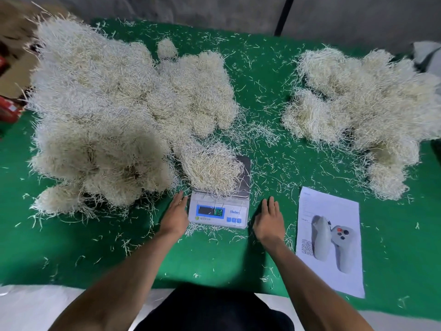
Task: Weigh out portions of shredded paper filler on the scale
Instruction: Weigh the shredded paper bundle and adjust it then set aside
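Note:
A small white digital scale [218, 215] with a blue-framed display stands near the front middle of the green table. A clump of cream shredded paper [211, 167] lies on its steel platform and spills over the left edge. My left hand [175, 217] lies flat with straight fingers just left of the scale, touching or nearly touching its side. My right hand [269, 222] lies flat on the cloth a little right of the scale. Neither hand holds anything. A big heap of shredded paper [107, 111] fills the left half of the table.
Several separate clumps of shredded paper [362, 111] lie at the right. A printed sheet [330, 237] showing a grey controller lies right of my right hand. Loose strands litter the green cloth [214, 259]. Cardboard and red items [9, 91] sit at the far left edge.

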`<move>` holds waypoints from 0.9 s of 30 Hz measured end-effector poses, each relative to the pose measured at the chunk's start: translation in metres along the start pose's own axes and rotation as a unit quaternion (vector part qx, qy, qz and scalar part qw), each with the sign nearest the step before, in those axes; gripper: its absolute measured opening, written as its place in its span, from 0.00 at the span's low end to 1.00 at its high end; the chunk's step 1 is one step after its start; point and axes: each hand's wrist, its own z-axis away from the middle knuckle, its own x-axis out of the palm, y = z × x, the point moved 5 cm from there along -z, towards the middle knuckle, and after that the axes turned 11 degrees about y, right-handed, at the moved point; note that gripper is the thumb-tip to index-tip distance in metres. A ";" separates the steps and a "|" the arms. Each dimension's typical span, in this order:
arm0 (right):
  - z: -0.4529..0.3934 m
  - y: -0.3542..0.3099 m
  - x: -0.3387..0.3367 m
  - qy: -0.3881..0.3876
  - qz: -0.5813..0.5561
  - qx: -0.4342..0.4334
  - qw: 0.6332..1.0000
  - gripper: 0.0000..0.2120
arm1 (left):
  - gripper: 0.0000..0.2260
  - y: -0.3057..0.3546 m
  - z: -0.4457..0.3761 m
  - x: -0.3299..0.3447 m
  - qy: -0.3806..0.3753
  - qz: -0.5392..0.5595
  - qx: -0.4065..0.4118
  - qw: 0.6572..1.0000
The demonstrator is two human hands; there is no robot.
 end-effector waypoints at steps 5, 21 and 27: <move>0.001 -0.002 -0.006 0.018 -0.019 0.002 1.000 0.29 | 0.31 0.004 -0.001 -0.004 -0.018 0.003 0.010 1.000; -0.048 -0.121 -0.118 0.059 -0.466 -0.059 0.881 0.32 | 0.17 0.092 -0.044 -0.088 0.098 0.319 -0.101 0.937; -0.066 -0.150 -0.109 -0.035 -0.689 0.129 0.713 0.09 | 0.19 0.131 -0.070 -0.119 0.176 0.377 -0.016 0.909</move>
